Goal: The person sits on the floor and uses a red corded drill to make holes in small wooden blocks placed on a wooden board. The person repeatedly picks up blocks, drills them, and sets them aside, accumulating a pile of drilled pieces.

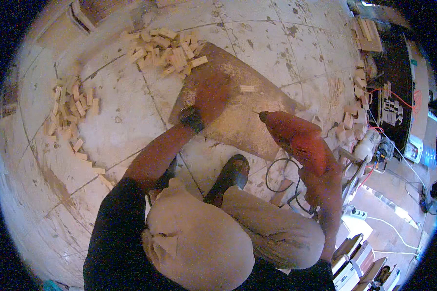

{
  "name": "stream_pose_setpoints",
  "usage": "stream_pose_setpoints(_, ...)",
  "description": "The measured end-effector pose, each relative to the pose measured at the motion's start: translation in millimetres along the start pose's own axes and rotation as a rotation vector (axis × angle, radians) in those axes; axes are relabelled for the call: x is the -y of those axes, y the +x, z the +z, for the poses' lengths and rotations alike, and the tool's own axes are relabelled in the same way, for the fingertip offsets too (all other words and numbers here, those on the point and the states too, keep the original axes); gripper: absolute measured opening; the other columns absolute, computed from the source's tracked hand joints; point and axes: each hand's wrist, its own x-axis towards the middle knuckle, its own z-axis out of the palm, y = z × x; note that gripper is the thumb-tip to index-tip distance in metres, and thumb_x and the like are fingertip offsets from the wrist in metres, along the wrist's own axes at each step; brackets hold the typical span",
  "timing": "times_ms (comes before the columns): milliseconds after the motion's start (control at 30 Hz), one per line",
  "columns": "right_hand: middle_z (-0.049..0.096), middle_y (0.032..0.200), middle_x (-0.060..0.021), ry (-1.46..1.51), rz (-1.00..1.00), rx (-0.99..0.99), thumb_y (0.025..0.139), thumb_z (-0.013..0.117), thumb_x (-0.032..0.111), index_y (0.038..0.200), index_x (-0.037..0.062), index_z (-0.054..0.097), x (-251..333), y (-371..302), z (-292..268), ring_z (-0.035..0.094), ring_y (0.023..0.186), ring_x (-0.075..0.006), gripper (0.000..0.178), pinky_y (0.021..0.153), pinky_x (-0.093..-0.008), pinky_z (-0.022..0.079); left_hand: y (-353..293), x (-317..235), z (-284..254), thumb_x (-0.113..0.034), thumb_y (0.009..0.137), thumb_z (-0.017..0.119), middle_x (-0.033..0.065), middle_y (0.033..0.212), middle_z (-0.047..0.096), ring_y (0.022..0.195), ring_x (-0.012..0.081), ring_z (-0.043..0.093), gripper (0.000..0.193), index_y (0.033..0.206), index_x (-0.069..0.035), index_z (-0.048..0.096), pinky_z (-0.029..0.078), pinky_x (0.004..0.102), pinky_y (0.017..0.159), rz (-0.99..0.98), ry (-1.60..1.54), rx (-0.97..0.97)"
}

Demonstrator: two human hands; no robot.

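On the far part of the tilted brown board (257, 138), near its far edge, lies a small pale wooden block (248, 88), apart from both hands. Over the board's left part is the left hand (212, 94), with a dark band (192, 119) around its wrist; it is too blurred to tell whether its grip is spread, pressed together or pinching something. Just beyond the board's right edge, the right hand (320, 177) has its grip wrapped around a red drill (291, 132), whose bit points left over the board. Pale dust (250, 114) coats much of the board. At its far left corner, a heap of wooden blocks (165, 51) spreads onto the tiled floor (131, 114); well left of the board lies another scattered group of blocks (77, 104). Near the board's near edge is a dark shoe (223, 179), and a black cable (271, 170) loops to its right.
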Motion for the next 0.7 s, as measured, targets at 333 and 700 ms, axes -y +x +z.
stream_pose_setpoints(333,0.07,0.128,-0.0181,0.047,-0.004,0.113,0.076,0.075,0.006,0.151,0.0075,0.048,5.0,-6.1,-4.7,0.069,0.118,-0.0284,0.08,0.101,-0.0391,0.054,-46.2,-13.7,20.5,-0.025,0.083,0.074,0.016,0.107,0.068,0.107,0.0386,0.062,0.034,0.111,-0.006,0.067,0.05,0.0499,0.094,-0.164,-0.081,0.577)
stream_pose_setpoints(700,0.07,0.127,-0.0128,-0.042,-0.025,0.262,0.075,0.073,-0.004,0.149,0.007,0.052,32.8,-1.1,14.9,0.068,0.115,-0.0207,0.077,0.1,-0.0365,0.053,-145.0,-0.2,-16.6,-0.022,0.08,0.078,0.0135,0.107,0.069,0.103,0.0363,0.063,0.038,0.112,-0.005,0.067,0.052,0.0493,0.09,-0.022,-0.118,0.068)
